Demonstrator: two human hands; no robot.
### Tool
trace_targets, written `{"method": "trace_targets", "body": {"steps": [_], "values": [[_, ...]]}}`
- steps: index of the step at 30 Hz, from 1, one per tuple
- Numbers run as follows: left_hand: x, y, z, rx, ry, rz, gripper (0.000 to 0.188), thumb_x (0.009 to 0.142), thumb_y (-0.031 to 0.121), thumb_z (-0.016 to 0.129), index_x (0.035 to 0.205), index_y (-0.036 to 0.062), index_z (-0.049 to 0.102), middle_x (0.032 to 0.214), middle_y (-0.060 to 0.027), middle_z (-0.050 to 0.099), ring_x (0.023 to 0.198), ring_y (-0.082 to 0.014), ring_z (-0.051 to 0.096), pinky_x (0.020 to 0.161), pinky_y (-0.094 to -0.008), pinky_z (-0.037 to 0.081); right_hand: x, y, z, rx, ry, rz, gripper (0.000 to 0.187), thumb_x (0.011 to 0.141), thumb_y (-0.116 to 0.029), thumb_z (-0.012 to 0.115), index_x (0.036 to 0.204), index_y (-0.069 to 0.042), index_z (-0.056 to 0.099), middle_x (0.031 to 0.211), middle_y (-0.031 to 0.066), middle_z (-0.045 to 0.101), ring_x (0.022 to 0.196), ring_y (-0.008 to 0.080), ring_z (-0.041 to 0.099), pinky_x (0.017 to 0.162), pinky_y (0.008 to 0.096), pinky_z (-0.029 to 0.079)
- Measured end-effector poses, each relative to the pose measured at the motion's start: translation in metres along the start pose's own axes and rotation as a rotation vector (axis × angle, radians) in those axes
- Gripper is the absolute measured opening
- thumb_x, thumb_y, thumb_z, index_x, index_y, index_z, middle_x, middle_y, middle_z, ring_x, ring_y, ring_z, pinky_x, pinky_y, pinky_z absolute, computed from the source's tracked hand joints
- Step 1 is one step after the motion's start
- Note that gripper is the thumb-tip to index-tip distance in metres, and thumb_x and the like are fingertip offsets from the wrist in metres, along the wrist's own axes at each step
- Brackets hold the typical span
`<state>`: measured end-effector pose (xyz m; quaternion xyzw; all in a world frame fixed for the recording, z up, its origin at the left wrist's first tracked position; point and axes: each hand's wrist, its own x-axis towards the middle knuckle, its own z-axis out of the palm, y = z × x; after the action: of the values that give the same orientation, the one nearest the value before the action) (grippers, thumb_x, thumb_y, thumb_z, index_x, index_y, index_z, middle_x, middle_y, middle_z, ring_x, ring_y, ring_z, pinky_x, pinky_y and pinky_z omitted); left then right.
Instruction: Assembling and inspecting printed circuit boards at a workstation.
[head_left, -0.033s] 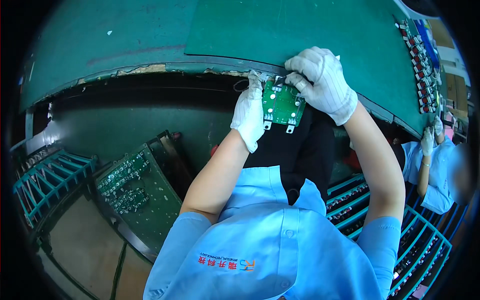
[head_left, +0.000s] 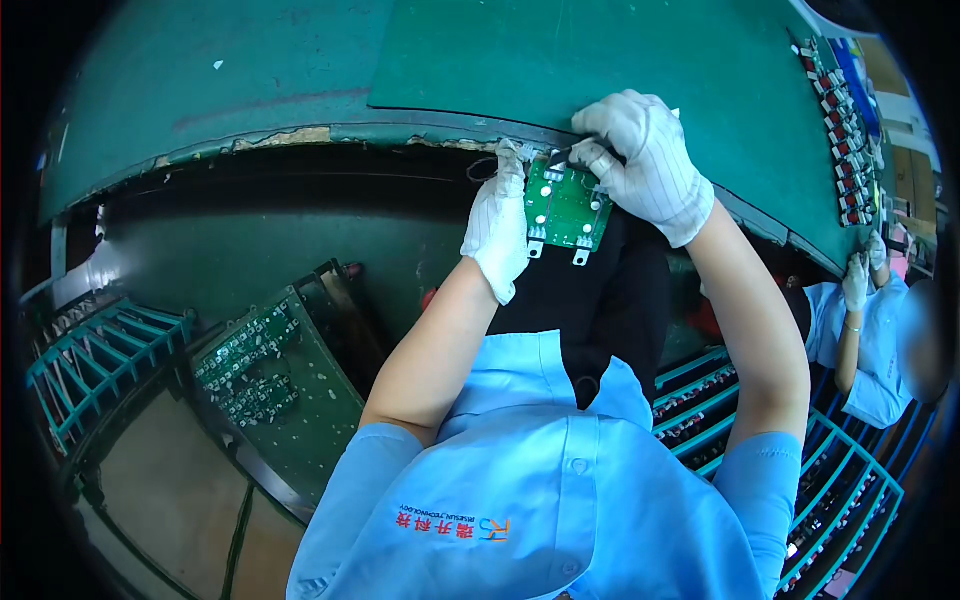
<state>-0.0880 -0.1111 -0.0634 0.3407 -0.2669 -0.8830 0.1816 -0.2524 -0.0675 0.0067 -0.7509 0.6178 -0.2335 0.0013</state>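
A green circuit board (head_left: 567,215) is held upright-looking at the table's front edge, above my lap. It carries small white round parts and metal-tabbed components along its top and lower edges. My left hand (head_left: 497,215), in a white striped glove, grips the board's left side. In a matching glove, my right hand (head_left: 645,160) is closed at the upper right of the board. Its fingers pinch a slim dark tool (head_left: 572,155), whose tip is by the metal-tabbed part at the board's top edge. The tool's kind is mostly hidden by the fingers.
A green-topped table (head_left: 480,60) with a worn front edge spans the far side. Red-and-silver components (head_left: 845,145) stand in a row at its right. More circuit boards (head_left: 250,365) lie on a stand at lower left. Slatted racks flank me. A gloved co-worker (head_left: 860,330) sits at right.
My right hand and the dark tool have shifted very slightly upward. The board and my left hand stay in place.
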Motion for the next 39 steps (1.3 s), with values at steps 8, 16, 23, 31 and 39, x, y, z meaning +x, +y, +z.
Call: {"method": "trace_targets", "body": {"steps": [8,16,23,31,39], "values": [[0.002,-0.001,0.000,-0.039,0.011,-0.040,0.063,0.095,0.054,0.026,0.124,0.0000,0.043,0.108,-0.0168,0.061,0.092,-0.0261,0.065,0.080,-0.0387,0.056,-0.001,0.007,0.005,-0.007,0.008,-0.019,0.013,0.072,-0.017,0.067,0.076,-0.012,0.056,0.072,0.0028,0.054,0.071,0.0236,0.054,0.067,0.0370,0.041],[-0.001,0.002,0.005,-0.056,0.054,-0.053,0.065,0.094,0.055,0.028,0.124,0.0004,0.043,0.108,-0.0156,0.061,0.092,-0.0258,0.065,0.080,-0.0396,0.056,-0.002,0.005,0.006,-0.043,-0.005,-0.010,0.012,0.072,-0.018,0.066,0.075,-0.013,0.055,0.073,0.0017,0.053,0.073,0.0229,0.054,0.070,0.0366,0.040],[-0.002,0.001,0.005,-0.068,0.038,-0.041,0.063,0.093,0.056,0.031,0.122,0.0011,0.045,0.106,-0.0143,0.061,0.091,-0.0253,0.065,0.079,-0.0399,0.057,-0.003,0.002,0.005,-0.081,0.012,0.003,0.012,0.073,-0.019,0.064,0.074,-0.014,0.054,0.072,0.0012,0.053,0.072,0.0216,0.054,0.069,0.0368,0.040],[-0.004,0.001,0.007,-0.035,0.087,-0.019,0.066,0.091,0.060,0.030,0.117,0.0032,0.050,0.100,-0.0106,0.064,0.085,-0.0190,0.066,0.074,-0.0299,0.055,-0.004,0.001,0.008,-0.117,0.025,0.030,0.012,0.074,-0.021,0.064,0.074,-0.013,0.054,0.072,0.0019,0.053,0.073,0.0217,0.054,0.070,0.0371,0.040],[-0.002,0.000,0.007,-0.045,0.115,-0.050,0.062,0.093,0.056,0.032,0.121,0.0034,0.047,0.107,-0.0127,0.062,0.090,-0.0232,0.066,0.077,-0.0346,0.057,-0.005,0.001,0.011,-0.088,0.053,0.068,0.011,0.074,-0.020,0.064,0.073,-0.014,0.055,0.071,0.0020,0.055,0.074,0.0221,0.056,0.072,0.0372,0.041]]}}
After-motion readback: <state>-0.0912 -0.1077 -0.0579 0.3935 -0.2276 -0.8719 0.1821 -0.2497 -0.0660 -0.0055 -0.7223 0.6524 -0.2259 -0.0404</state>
